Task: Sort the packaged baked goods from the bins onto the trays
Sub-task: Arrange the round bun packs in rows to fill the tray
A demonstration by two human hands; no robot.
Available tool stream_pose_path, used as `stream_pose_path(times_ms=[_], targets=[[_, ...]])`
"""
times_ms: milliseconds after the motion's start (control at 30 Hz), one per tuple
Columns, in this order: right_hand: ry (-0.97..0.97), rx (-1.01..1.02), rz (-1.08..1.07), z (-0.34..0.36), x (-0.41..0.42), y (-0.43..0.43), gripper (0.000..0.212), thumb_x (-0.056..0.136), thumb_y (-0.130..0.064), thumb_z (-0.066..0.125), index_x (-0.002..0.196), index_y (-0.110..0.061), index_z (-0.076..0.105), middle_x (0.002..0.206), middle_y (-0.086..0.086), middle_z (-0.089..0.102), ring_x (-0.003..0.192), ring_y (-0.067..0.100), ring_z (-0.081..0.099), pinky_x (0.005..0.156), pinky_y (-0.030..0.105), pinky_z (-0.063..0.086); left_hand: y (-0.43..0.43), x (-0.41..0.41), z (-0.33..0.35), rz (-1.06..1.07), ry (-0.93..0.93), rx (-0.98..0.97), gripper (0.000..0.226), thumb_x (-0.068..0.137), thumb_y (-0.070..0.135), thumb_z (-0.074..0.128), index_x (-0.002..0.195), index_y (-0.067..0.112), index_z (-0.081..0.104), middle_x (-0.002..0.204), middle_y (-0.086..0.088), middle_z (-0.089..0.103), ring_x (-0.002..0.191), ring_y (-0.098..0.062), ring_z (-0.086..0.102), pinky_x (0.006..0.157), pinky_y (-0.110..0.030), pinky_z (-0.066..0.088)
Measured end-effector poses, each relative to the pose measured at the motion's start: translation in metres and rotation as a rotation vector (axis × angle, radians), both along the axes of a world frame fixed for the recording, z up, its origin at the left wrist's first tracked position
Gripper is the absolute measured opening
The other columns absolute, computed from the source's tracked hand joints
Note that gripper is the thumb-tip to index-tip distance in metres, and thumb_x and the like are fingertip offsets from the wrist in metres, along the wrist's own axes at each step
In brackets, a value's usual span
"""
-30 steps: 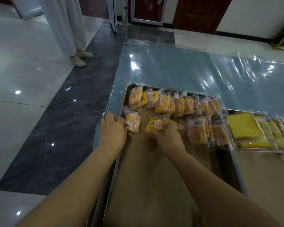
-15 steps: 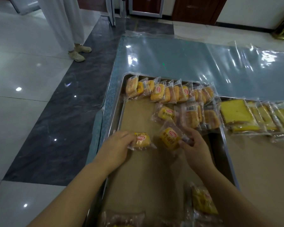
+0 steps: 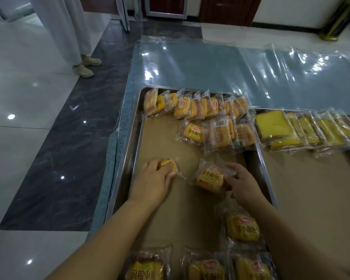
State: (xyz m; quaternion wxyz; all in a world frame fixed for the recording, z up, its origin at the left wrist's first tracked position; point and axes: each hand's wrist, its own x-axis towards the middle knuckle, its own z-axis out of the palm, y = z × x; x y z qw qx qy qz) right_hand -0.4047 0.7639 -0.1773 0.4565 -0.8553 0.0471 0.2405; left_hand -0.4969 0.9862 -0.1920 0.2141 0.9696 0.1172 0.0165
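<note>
We grip one small bread packet [image 3: 169,165] under the curled fingers of our left hand [image 3: 152,181]. Our right hand [image 3: 243,183] pinches a second packet [image 3: 210,178] by its right edge. Both sit low on the paper-lined tray [image 3: 127,158]. A row of packets [image 3: 194,106] lines its far end. Wrapped cake slices [image 3: 287,130] lie on the neighbouring tray [image 3: 311,188], all on the film-covered counter [image 3: 210,63].

Wrapped yellow buns [image 3: 210,178] flat on steel tray [image 3: 123,160]
</note>
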Motion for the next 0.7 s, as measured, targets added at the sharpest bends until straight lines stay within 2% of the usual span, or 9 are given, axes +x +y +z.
stream_pose_path(times_ms=[67, 133, 200, 267, 367, 433, 500, 567, 700], targets=[[-0.01, -0.05, 0.017, -0.001, 0.003, -0.002, 0.039, 0.096, -0.019, 0.049, 0.133, -0.029, 0.044, 0.109, 0.001, 0.059, 0.084, 0.01, 0.06, 0.052, 0.017, 0.041, -0.003, 0.003, -0.001, -0.012, 0.08, 0.104, 0.042, 0.095, 0.046, 0.038, 0.132, 0.028, 0.047, 0.134, -0.005, 0.042, 0.115, -0.025, 0.037, 0.084, -0.033, 0.04], [-0.042, -0.072, -0.006, -0.002, 0.004, -0.005, 0.041, 0.094, -0.019, 0.052, 0.134, -0.026, 0.043, 0.107, -0.002, 0.057, 0.087, 0.011, 0.059, 0.055, 0.019, 0.043, -0.007, 0.006, 0.003, 0.006, 0.173, 0.191, 0.05, 0.092, 0.055, 0.035, 0.131, 0.025, 0.044, 0.129, -0.007, 0.042, 0.11, -0.025, 0.042, 0.077, -0.033, 0.042], [-0.069, -0.073, -0.033, -0.002, 0.005, -0.007, 0.045, 0.093, -0.017, 0.054, 0.136, -0.025, 0.042, 0.115, -0.001, 0.054, 0.094, 0.013, 0.057, 0.061, 0.021, 0.045, -0.011, 0.005, 0.01, 0.02, 0.221, 0.248, 0.057, 0.089, 0.064, 0.03, 0.12, 0.021, 0.051, 0.117, -0.007, 0.051, 0.093, -0.021, 0.052, 0.063, -0.029, 0.041], [-0.131, -0.156, -0.015, -0.002, 0.003, -0.008, 0.051, 0.091, -0.018, 0.058, 0.138, -0.025, 0.04, 0.129, 0.003, 0.046, 0.103, 0.015, 0.052, 0.07, 0.021, 0.045, -0.014, 0.002, 0.016, 0.023, 0.219, 0.264, 0.06, 0.086, 0.069, 0.028, 0.11, 0.021, 0.055, 0.105, -0.003, 0.057, 0.079, -0.017, 0.053, 0.052, -0.026, 0.035], [-0.338, -0.379, 0.065, -0.001, -0.004, -0.008, 0.047, 0.089, -0.025, 0.06, 0.134, -0.025, 0.045, 0.135, 0.007, 0.038, 0.119, 0.024, 0.042, 0.091, 0.032, 0.042, -0.01, -0.002, 0.017, -0.04, 0.079, 0.252, 0.051, 0.09, 0.059, 0.036, 0.12, 0.021, 0.052, 0.115, -0.002, 0.049, 0.099, -0.018, 0.047, 0.066, -0.025, 0.04], [-0.447, -0.434, 0.146, 0.0, -0.011, -0.005, 0.042, 0.088, -0.027, 0.06, 0.129, -0.026, 0.049, 0.133, 0.004, 0.04, 0.122, 0.023, 0.038, 0.093, 0.031, 0.038, -0.005, -0.002, 0.013, -0.157, -0.01, 0.187, 0.043, 0.092, 0.048, 0.041, 0.125, 0.021, 0.051, 0.123, -0.001, 0.045, 0.11, -0.016, 0.041, 0.073, -0.024, 0.04], [-0.444, -0.442, 0.248, -0.001, -0.016, -0.001, 0.042, 0.089, -0.03, 0.06, 0.129, -0.028, 0.049, 0.133, 0.001, 0.039, 0.123, 0.02, 0.035, 0.093, 0.031, 0.037, 0.0, -0.001, 0.008, -0.277, 0.042, 0.131, 0.043, 0.094, 0.046, 0.038, 0.13, 0.023, 0.047, 0.133, 0.002, 0.042, 0.119, -0.014, 0.037, 0.084, -0.025, 0.04], [-0.394, -0.441, 0.343, -0.001, -0.02, 0.003, 0.043, 0.09, -0.032, 0.057, 0.132, -0.032, 0.046, 0.136, -0.001, 0.035, 0.124, 0.02, 0.034, 0.096, 0.035, 0.04, 0.002, -0.002, 0.003, -0.319, 0.123, 0.116, 0.049, 0.093, 0.052, 0.034, 0.134, 0.025, 0.043, 0.139, 0.005, 0.039, 0.124, -0.013, 0.034, 0.091, -0.027, 0.038], [-0.367, -0.451, 0.443, 0.002, -0.024, 0.012, 0.043, 0.094, -0.032, 0.051, 0.136, -0.033, 0.042, 0.143, 0.0, 0.03, 0.129, 0.022, 0.032, 0.101, 0.041, 0.041, -0.002, -0.008, 0.004, -0.205, 0.22, 0.251, 0.064, 0.086, 0.067, 0.026, 0.131, 0.025, 0.044, 0.136, 0.001, 0.038, 0.118, -0.021, 0.038, 0.087, -0.036, 0.042]])
